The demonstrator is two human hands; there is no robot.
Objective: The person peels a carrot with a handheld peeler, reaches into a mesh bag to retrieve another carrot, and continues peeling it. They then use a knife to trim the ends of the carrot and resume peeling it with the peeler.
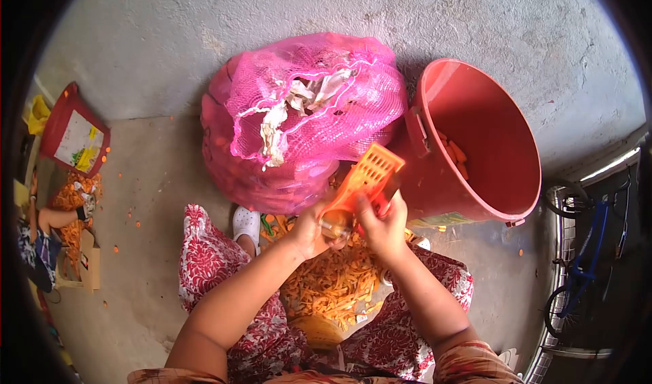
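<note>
An orange slotted plastic tool, like a flat hand grater, is held up in front of me between both hands. My left hand is closed around its lower end, where a pale yellowish piece shows by the fingers. From the other side my right hand grips it, thumb pressed on its face, with a small red piece showing beside the thumb; I cannot tell what that is. Below the hands, orange peelings lie heaped between my legs. Behind them stands a full pink mesh sack of carrots.
A red bucket with a few carrots inside leans at the right of the sack. At far left are another red bucket, more peelings and a person's leg. A blue bicycle stands at far right.
</note>
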